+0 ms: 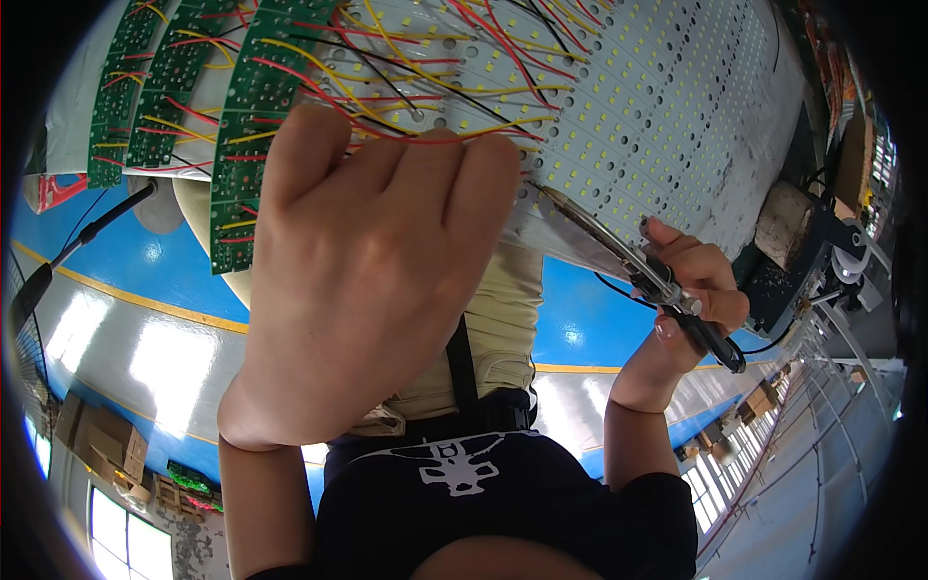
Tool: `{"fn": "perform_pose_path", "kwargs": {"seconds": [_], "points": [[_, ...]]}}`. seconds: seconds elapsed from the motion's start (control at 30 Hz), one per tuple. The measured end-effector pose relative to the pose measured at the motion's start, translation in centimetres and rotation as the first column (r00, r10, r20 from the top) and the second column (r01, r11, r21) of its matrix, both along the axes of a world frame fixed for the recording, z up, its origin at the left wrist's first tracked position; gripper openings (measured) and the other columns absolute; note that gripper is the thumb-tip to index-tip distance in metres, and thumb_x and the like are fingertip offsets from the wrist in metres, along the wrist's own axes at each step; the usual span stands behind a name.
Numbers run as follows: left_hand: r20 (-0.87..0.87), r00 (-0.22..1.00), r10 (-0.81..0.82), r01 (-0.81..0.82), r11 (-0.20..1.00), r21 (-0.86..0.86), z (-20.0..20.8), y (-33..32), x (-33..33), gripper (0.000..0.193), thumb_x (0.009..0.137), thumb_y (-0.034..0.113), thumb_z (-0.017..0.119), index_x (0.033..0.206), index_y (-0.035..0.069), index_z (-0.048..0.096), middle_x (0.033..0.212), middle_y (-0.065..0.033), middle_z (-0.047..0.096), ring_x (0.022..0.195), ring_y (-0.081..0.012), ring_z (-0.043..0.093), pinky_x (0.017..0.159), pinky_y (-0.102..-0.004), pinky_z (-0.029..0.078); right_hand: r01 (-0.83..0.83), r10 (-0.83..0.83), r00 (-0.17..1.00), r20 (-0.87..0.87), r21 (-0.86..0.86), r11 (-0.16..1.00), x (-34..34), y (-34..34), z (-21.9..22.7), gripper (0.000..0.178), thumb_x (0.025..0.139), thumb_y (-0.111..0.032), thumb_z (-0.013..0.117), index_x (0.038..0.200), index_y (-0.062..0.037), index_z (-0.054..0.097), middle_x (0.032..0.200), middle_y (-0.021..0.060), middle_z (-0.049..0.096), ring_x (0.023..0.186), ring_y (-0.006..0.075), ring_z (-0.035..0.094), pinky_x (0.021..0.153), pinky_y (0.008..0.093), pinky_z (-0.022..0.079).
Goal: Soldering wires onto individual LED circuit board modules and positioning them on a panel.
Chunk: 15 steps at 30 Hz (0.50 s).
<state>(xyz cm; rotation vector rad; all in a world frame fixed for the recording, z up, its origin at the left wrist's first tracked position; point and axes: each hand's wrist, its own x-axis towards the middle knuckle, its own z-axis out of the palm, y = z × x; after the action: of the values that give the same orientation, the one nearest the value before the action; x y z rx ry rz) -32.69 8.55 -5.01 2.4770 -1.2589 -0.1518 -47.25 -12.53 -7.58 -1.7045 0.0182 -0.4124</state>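
My left hand [377, 261] is closed, knuckles up, over the near edge of a white LED panel [667, 126]. A short red wire [526, 174] pokes out beside its index finger; the fingertips themselves are hidden. In my right hand [701, 280] is a soldering iron [619, 249] with a black handle and a metal fitting along its shaft. The iron's tip comes down at the panel edge, close to that wire end. Red, yellow and black wires run from a green circuit board [256, 116] across to the panel, some passing over my left knuckles.
More green boards [174, 82] with wires lie further left. On the right stand a dark bench unit [764, 280] and a worn brownish block [781, 224]. A black cord [614, 287] hangs by the iron. A fan [29, 309] stands at the far left, over blue flooring [184, 227].
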Motion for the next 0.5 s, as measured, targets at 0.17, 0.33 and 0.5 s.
{"fn": "perform_pose_path", "kwargs": {"seconds": [0.17,0.33,0.5], "points": [[0.003,1.0,0.003,-0.003,1.0,-0.002,0.05,0.03,0.05,0.006,0.08,0.007,0.057,0.081,0.005,0.052,0.076,-0.0067,0.063,0.062,-0.0208,0.056,0.067,-0.0337,0.034,0.0,0.0,1.0,0.006,-0.006,1.0,0.22,0.19,0.14,0.029,0.072,-0.019,0.075,0.077,-0.0044,0.05,0.076,0.0156,0.056,0.069,0.026,0.059,0.084,0.0548,0.047],[0.007,1.0,0.007,-0.007,1.0,-0.006,0.02,-0.01,0.0,0.006,0.08,0.007,0.057,0.082,0.005,0.052,0.076,-0.0067,0.063,0.062,-0.0207,0.056,0.067,-0.0337,0.033,-0.004,0.004,1.0,0.003,-0.017,1.0,0.14,0.11,0.1,0.029,0.073,-0.019,0.074,0.08,-0.0051,0.05,0.076,0.0154,0.055,0.068,0.0256,0.059,0.083,0.054,0.048],[0.011,1.0,0.009,-0.009,1.0,-0.013,-0.08,-0.03,0.02,0.006,0.079,0.007,0.057,0.081,0.005,0.052,0.076,-0.0065,0.062,0.062,-0.0205,0.056,0.067,-0.0337,0.033,-0.012,0.012,1.0,0.002,-0.028,1.0,-0.05,0.08,-0.04,0.029,0.074,-0.019,0.073,0.086,-0.0073,0.05,0.077,0.0146,0.055,0.068,0.0259,0.059,0.083,0.053,0.048]]}}
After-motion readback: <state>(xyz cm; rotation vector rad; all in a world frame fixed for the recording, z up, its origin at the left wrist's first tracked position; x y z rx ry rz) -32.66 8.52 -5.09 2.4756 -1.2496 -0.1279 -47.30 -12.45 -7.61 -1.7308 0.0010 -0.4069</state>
